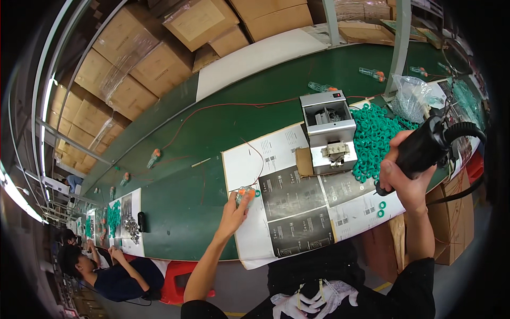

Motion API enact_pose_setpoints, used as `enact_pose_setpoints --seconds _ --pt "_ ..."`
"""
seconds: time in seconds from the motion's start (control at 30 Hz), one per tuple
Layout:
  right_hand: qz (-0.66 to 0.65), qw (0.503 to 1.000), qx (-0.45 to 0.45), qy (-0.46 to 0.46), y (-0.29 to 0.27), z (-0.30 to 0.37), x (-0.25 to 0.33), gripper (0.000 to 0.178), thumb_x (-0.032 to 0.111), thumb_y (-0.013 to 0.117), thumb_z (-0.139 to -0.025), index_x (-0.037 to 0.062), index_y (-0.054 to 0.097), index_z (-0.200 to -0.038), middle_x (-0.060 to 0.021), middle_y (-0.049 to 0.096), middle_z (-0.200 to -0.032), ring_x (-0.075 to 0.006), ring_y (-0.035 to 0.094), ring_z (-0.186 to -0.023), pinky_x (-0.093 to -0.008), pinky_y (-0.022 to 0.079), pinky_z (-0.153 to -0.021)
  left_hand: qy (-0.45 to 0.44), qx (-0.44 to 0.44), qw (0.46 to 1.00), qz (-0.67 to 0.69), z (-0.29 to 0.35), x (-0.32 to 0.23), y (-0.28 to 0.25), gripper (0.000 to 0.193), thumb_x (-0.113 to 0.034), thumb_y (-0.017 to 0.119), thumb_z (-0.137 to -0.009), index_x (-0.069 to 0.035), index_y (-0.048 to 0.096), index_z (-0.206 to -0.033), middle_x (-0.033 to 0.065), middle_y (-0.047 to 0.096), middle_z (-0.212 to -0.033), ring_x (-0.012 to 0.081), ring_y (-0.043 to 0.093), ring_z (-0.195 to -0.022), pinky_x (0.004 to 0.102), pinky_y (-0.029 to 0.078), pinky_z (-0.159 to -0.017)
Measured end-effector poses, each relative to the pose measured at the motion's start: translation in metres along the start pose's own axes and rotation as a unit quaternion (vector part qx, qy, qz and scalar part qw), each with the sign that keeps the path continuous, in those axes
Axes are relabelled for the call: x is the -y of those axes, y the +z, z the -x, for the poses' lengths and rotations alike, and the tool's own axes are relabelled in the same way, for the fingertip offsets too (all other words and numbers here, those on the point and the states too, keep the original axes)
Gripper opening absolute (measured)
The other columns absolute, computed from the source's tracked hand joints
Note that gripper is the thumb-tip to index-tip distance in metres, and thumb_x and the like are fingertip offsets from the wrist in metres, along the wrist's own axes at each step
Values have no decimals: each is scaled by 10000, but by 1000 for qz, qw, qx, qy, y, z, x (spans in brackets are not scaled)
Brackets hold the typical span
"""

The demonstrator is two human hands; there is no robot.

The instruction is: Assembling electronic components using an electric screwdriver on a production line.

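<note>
My left hand [232, 217] is closed around a small clear plastic piece with orange parts [245, 194], low over the printed sheets. A green ring [257, 193] shows right beside that piece. My right hand [410, 190] grips a black electric screwdriver [422, 149], raised over the right side of the sheets. Beyond it lies a heap of green rings [372, 135]. A grey metal screw feeder [330, 119] stands left of the heap, its tray holding small metal parts. Two loose green rings [381, 209] lie below my right hand.
Printed sheets [295, 191] cover part of the green table [212, 133]. More clear-and-orange pieces [322, 87] lie along its far side. A plastic bag of small parts [411, 101] sits near a metal post [401, 48]. Another person [114, 274] works at the left; cardboard boxes [133, 95] are stacked behind.
</note>
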State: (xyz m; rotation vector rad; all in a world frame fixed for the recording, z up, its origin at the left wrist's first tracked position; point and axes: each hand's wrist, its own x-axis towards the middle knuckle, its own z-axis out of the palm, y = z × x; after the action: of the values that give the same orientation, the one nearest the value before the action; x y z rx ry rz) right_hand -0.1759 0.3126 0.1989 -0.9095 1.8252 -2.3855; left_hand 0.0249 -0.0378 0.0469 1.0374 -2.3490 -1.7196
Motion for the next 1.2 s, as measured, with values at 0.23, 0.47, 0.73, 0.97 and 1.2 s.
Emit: enact_pose_setpoints --seconds 0.23,0.47,0.73,0.97,1.2 --pt "44 998 37 -12 -1 3 -6 363 -51 694 -869 -4 488 -1165 -50 582 -669 -100 525 -458 -248 429 -429 47 -4 995 -89 -12 3 0 458 -461 568 -1045 -12 552 -1137 19 545 -647 102 504 -509 268 382 -450" --pt "36 998 33 -34 -7 2 -9 378 -72 707 -853 -11 493 -1158 -32 572 -645 -89 527 -478 -242 428 -455 145 -75 917 -364 -17 4 7 518 -497 581 -1023 17 511 -1031 233 664 -679 402 684 -621 485 506 -559" --pt "4 999 22 -38 -14 0 20 378 -78 709 -847 -9 500 -1154 -23 563 -641 -85 521 -481 -239 427 -461 158 -150 868 -445 -11 4 21 539 -539 537 -1029 -2 527 -1073 193 663 -672 427 660 -592 503 517 -549" --pt "35 998 23 -45 -32 6 34 381 -73 715 -844 0 511 -1157 -27 568 -656 -93 526 -472 -248 435 -439 23 74 910 408 22 -16 25 497 -503 483 -1069 -56 523 -1284 7 522 -701 154 547 -619 286 443 -559" --pt "62 997 -12 -34 -40 3 43 410 -112 712 -835 -9 528 -1187 -24 590 -665 -86 543 -486 -246 438 -448 15 229 849 475 73 -78 138 427 -310 622 -1036 -13 511 -1322 89 612 -1042 198 642 -740 327 494 -616"
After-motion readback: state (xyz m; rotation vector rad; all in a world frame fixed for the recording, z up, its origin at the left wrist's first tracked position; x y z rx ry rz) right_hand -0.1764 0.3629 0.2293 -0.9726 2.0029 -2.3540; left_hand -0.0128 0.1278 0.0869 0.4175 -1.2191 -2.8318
